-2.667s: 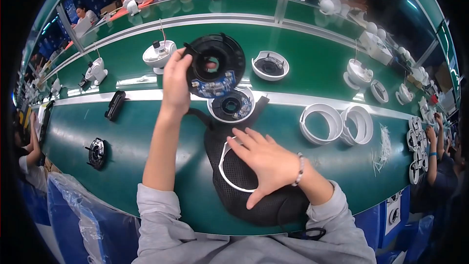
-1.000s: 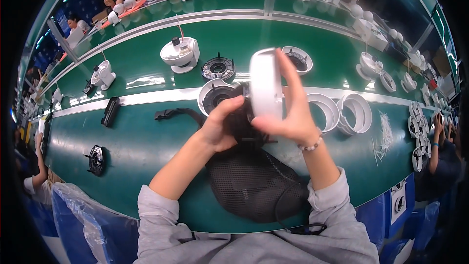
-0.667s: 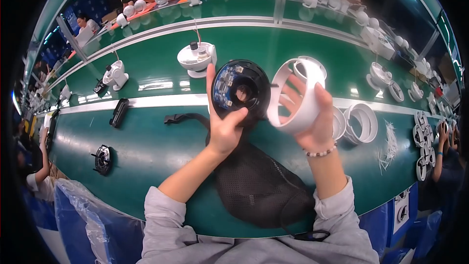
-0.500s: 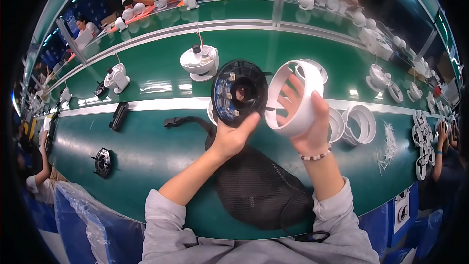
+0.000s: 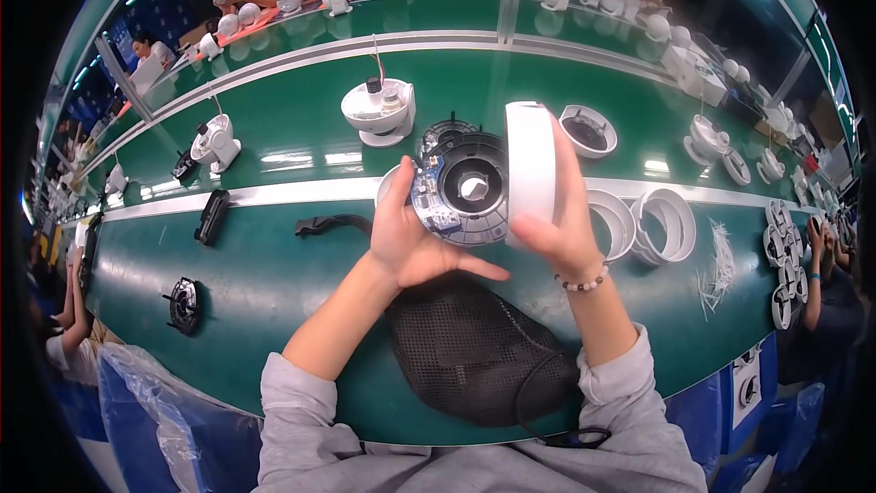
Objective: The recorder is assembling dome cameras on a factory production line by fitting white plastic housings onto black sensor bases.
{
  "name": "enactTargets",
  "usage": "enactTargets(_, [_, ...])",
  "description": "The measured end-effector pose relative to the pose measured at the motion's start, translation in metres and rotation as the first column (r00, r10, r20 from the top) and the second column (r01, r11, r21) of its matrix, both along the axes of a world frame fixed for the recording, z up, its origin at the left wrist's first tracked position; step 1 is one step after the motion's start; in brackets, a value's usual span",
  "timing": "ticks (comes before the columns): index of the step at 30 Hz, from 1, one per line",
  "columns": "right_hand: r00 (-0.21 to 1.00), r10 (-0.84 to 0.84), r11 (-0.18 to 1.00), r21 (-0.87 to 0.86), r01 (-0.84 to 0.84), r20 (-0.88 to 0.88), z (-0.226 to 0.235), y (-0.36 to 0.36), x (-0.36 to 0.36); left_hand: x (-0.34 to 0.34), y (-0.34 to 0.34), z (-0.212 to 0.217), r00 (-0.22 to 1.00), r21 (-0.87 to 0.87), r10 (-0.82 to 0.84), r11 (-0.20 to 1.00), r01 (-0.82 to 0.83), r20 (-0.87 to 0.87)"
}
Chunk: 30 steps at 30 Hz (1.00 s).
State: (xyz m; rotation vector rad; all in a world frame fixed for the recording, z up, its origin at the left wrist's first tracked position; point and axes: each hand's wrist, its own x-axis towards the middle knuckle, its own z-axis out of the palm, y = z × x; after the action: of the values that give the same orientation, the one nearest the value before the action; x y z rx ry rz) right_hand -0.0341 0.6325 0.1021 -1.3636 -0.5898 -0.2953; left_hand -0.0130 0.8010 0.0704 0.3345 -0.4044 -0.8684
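My left hand (image 5: 412, 239) holds up a round black disc part (image 5: 465, 190) with a blue circuit board and a centre hole, its face turned toward me. Right beside it, my right hand (image 5: 558, 224) grips a white ring housing (image 5: 531, 169), seen edge-on and touching the disc's right side. Both are raised above the green bench (image 5: 274, 274). A black mesh bag (image 5: 465, 356) lies on the bench under my forearms.
Two white rings (image 5: 643, 224) lie to the right, a white dome base (image 5: 379, 111) and a white cup housing (image 5: 588, 131) behind. A black strap piece (image 5: 213, 216) and a black round part (image 5: 184, 304) lie left. Other people work around the benches.
The white ring has turned from open side facing me to edge-on and come against the black disc's right side. Both hands have drawn closer together.
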Motion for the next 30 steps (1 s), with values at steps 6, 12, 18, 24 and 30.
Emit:
enactTargets(6, [0.992, -0.080, 0.965, 0.242, 0.101, -0.092, 0.009, -0.012, -0.002, 0.006, 0.010, 0.000, 0.977, -0.090, 0.213, 0.973, -0.213, -0.012])
enactTargets(12, [0.958, 0.041, 0.922, 0.381, 0.073, -0.283, -0.006, 0.015, 0.001, -0.008, 0.014, 0.000, 0.824, -0.023, 0.555, 0.831, -0.556, 0.117])
enactTargets(18, [0.972, 0.051, 0.957, 0.288, 0.018, -0.231, -0.009, 0.044, 0.000, -0.009, 0.031, -0.012, 0.898, 0.038, 0.386, 0.915, -0.403, 0.212])
enactTargets(24, [0.999, -0.035, 0.990, 0.138, 0.038, -0.029, -0.008, 0.054, 0.003, 0.002, 0.051, -0.004, 0.957, -0.072, 0.130, 0.991, -0.115, 0.258])
enactTargets(30, [0.994, -0.099, 0.951, -0.298, 0.082, -0.041, -0.008, 0.060, 0.002, 0.006, 0.065, -0.003, 0.997, -0.008, 0.076, 0.997, -0.076, 0.020])
